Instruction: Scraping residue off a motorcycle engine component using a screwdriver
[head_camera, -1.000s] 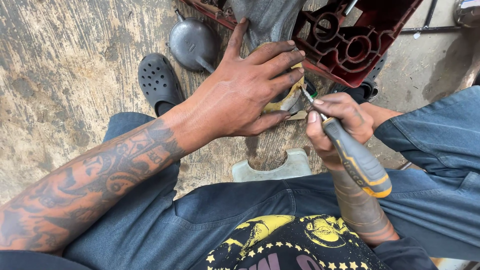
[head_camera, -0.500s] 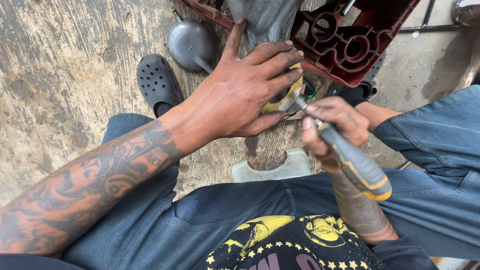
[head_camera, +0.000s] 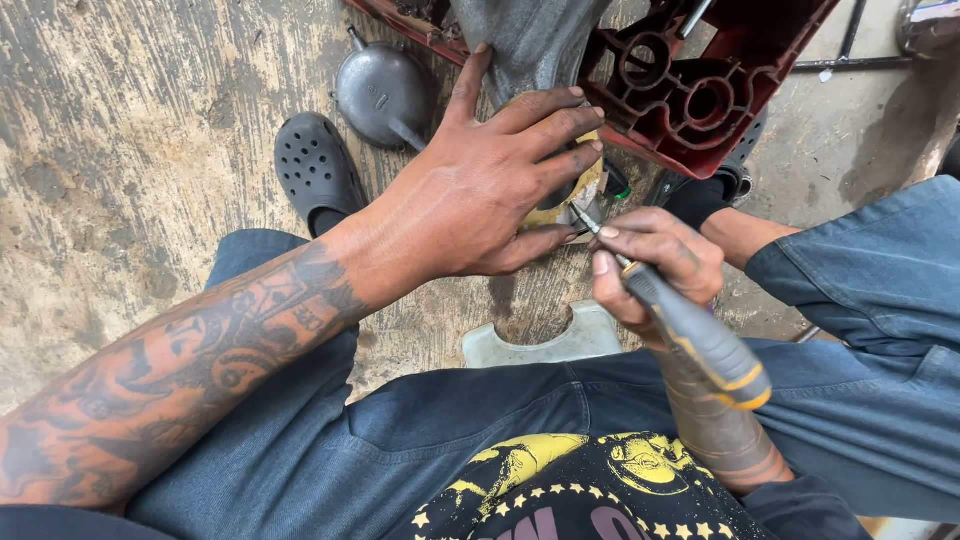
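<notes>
Yellowish flat piece (head_camera: 585, 193), near centre, just toward one o'clock, mostly hidden under fingers. Pressed down by left hand (head_camera: 480, 190), fingers spread flat across it, thumb along the lower edge. Screwdriver (head_camera: 690, 325) with grey and yellow handle, clasped in right hand (head_camera: 650, 262), fingers wrapped tight round the shaft end, metal tip touching the piece's lower edge. Red moulded housing (head_camera: 700, 90) at one o'clock. Grey rounded metal part (head_camera: 385, 92) at eleven o'clock, black perforated clog (head_camera: 315, 170) just below it. Pale plastic piece (head_camera: 545, 345) toward six o'clock, on stained concrete floor (head_camera: 130, 150).
</notes>
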